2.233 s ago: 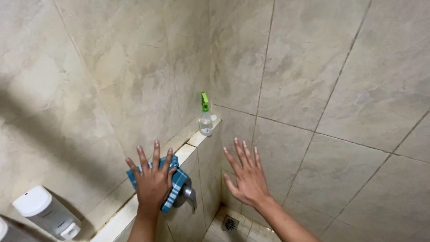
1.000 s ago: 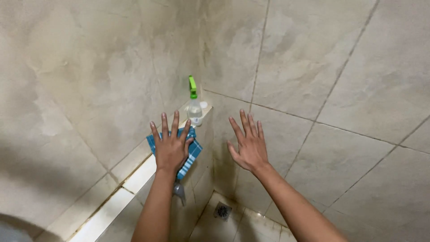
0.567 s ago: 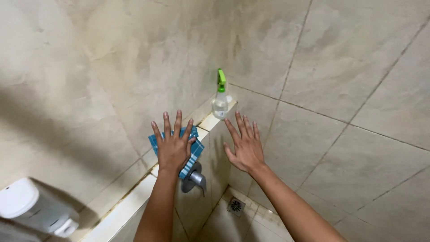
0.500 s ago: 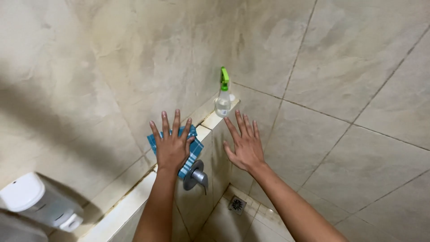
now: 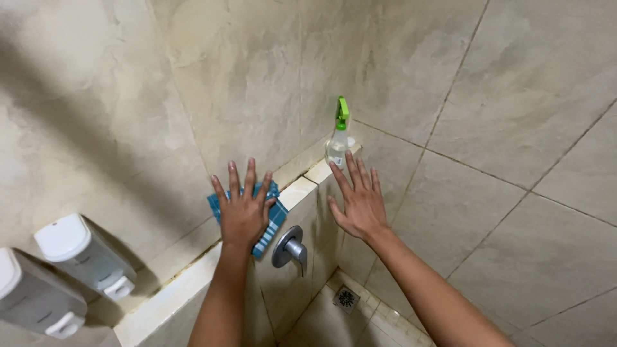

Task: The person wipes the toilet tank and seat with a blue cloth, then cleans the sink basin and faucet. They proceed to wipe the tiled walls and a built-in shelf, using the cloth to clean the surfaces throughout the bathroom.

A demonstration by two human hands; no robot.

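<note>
My left hand (image 5: pixel 243 207) lies flat, fingers spread, on a blue striped cloth (image 5: pixel 272 222) that drapes over the tiled ledge (image 5: pixel 302 189). My right hand (image 5: pixel 357 198) is open with fingers apart, palm toward the wall below the ledge, holding nothing. Its fingertips are just below a clear spray bottle with a green trigger (image 5: pixel 338 132) that stands upright at the far end of the ledge in the corner.
A metal tap handle (image 5: pixel 289 247) sticks out of the wall under the cloth. Two white wall-mounted dispensers (image 5: pixel 80 254) hang at the lower left. A floor drain (image 5: pixel 346 297) sits in the corner below. Beige tiled walls surround everything.
The view has shifted; my left hand still presses the cloth on the ledge. My right hand has risen a little closer to the spray bottle.
</note>
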